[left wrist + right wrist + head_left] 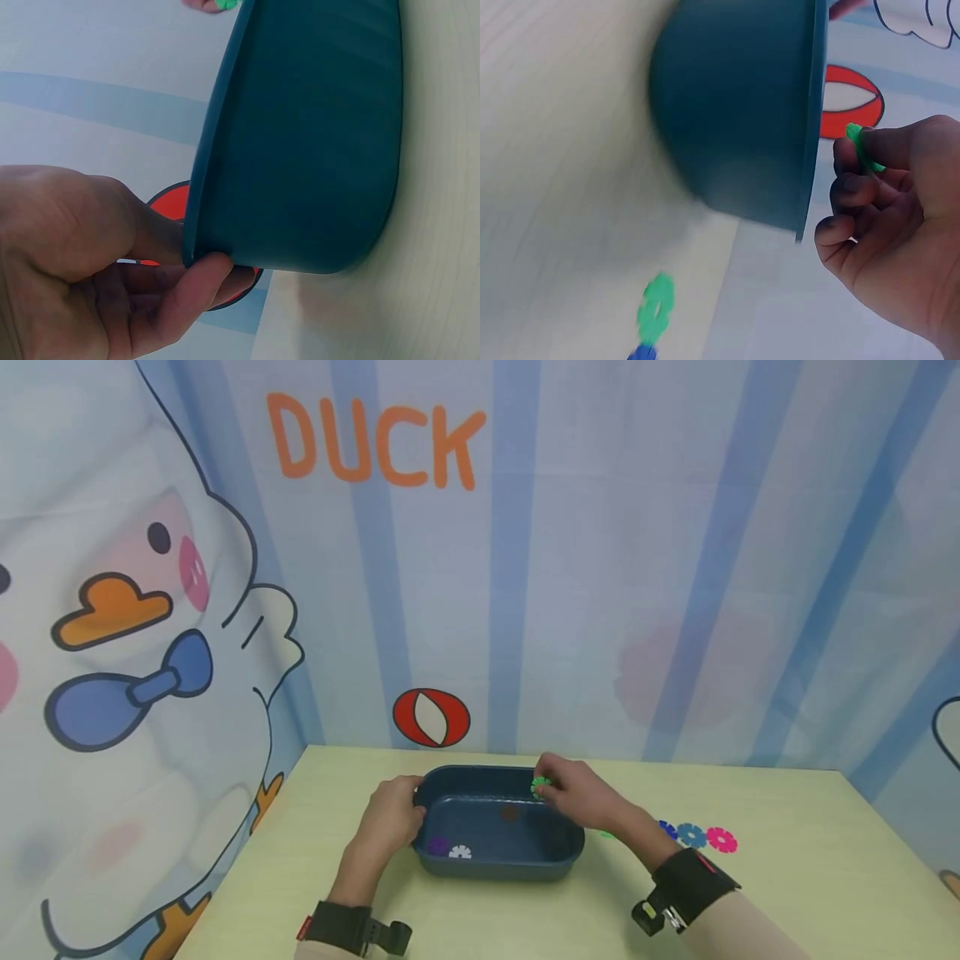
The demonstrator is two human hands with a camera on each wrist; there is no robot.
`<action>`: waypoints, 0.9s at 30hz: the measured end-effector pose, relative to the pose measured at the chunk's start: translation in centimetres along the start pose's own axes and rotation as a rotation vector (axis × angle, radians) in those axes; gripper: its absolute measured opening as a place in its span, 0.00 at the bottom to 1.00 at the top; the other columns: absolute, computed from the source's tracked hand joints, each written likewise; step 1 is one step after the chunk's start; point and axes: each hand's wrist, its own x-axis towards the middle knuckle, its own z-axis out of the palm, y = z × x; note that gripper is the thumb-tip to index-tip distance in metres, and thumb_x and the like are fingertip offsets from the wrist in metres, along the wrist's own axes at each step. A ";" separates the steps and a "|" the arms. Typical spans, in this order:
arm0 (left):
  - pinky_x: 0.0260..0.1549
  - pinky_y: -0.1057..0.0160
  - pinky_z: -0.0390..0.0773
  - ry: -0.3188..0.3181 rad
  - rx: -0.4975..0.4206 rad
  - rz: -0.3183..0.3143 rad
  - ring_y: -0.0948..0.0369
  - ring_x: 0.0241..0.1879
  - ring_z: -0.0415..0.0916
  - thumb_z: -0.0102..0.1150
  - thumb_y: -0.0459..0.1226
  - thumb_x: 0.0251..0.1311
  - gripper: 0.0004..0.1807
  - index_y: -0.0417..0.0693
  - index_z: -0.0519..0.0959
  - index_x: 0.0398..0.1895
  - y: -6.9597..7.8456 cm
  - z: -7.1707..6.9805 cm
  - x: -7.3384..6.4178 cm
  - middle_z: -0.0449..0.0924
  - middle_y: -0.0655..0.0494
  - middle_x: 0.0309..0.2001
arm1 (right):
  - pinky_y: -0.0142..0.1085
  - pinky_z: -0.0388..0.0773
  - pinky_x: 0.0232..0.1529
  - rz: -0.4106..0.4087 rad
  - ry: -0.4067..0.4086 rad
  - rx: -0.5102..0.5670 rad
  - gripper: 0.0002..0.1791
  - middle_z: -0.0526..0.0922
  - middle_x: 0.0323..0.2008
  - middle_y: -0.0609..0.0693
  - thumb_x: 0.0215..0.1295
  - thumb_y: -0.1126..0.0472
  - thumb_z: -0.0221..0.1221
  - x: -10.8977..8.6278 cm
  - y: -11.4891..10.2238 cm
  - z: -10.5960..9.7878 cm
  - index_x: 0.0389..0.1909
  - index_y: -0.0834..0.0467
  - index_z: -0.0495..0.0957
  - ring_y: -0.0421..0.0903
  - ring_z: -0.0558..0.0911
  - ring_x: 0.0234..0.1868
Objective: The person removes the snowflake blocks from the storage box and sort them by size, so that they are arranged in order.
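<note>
A dark blue-green plastic basin [498,867] stands on the table. My left hand [390,814] grips its left end, with thumb and fingers on the rim [196,225] in the left wrist view. Over the right end of the basin, my right hand [581,789] pinches a green notched plastic disc [539,787] between thumb and forefinger. The right wrist view shows this disc [864,146] edge-on, above rim height. Inside the basin lie a purple disc [438,846], a white disc [460,852] and a brownish disc [510,812].
Right of the basin, a row of similar discs lies on the pale yellow table [795,860]: a green one [655,309], a dark blue one [667,831], a light blue one [692,836] and a pink one [722,840]. A printed curtain [585,568] hangs behind the table.
</note>
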 end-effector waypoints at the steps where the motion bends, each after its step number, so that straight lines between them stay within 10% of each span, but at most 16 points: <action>1: 0.58 0.42 0.84 0.000 0.001 0.002 0.42 0.60 0.83 0.64 0.24 0.65 0.23 0.29 0.80 0.63 0.0 0.0 0.0 0.86 0.35 0.57 | 0.36 0.68 0.31 0.006 0.007 0.002 0.04 0.76 0.27 0.47 0.82 0.62 0.54 -0.3 0.2 -0.2 0.44 0.58 0.74 0.39 0.68 0.24; 27: 0.55 0.42 0.86 0.017 0.002 0.029 0.41 0.56 0.85 0.64 0.24 0.64 0.22 0.28 0.80 0.62 0.0 -0.1 -0.3 0.86 0.34 0.54 | 0.38 0.79 0.35 0.105 0.145 0.018 0.09 0.84 0.27 0.54 0.78 0.63 0.59 -6.1 5.1 -3.9 0.52 0.63 0.76 0.54 0.86 0.32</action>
